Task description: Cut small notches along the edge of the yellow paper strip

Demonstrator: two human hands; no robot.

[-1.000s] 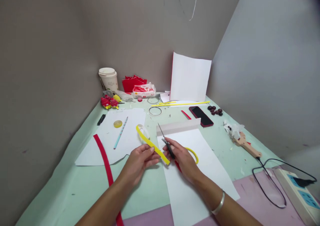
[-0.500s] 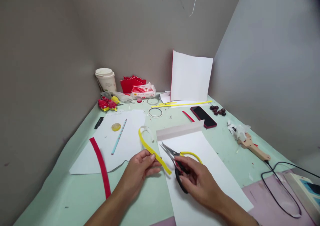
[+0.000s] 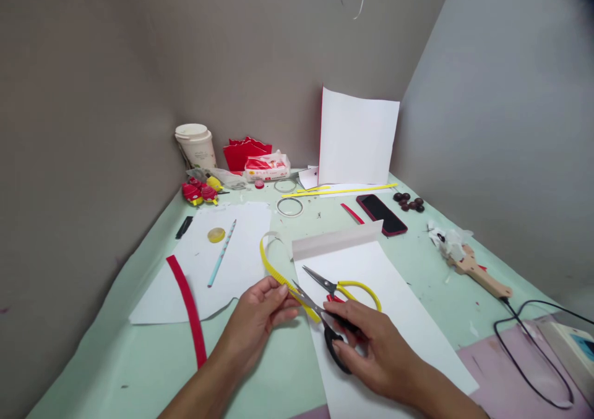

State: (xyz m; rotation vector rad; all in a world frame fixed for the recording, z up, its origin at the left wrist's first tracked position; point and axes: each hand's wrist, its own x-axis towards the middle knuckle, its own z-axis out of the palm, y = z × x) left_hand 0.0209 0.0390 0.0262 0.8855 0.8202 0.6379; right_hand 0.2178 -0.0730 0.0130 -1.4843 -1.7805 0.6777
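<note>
My left hand (image 3: 257,317) pinches a ridged yellow paper strip (image 3: 270,268) between thumb and fingers; its far end curls round and shows a white underside. My right hand (image 3: 371,345) is closed on black-handled scissors (image 3: 335,348). Their blades lie across the strip, just right of my left fingertips; whether the blades are apart cannot be told. Beyond them, yellow-handled scissors (image 3: 357,286) rest on a white sheet (image 3: 366,264) with its far edge folded up.
To the left, a red strip (image 3: 188,304), a pencil (image 3: 221,255) and a tape roll (image 3: 216,235) lie about on paper. Farther back are a phone (image 3: 381,215), tape rings (image 3: 290,207) and a lidded cup (image 3: 197,146). A corded glue gun (image 3: 480,273) lies at right.
The black-handled scissors have moved left and down from beside the yellow strip to lie across it. My left hand has hardly moved. The view has shifted slightly.
</note>
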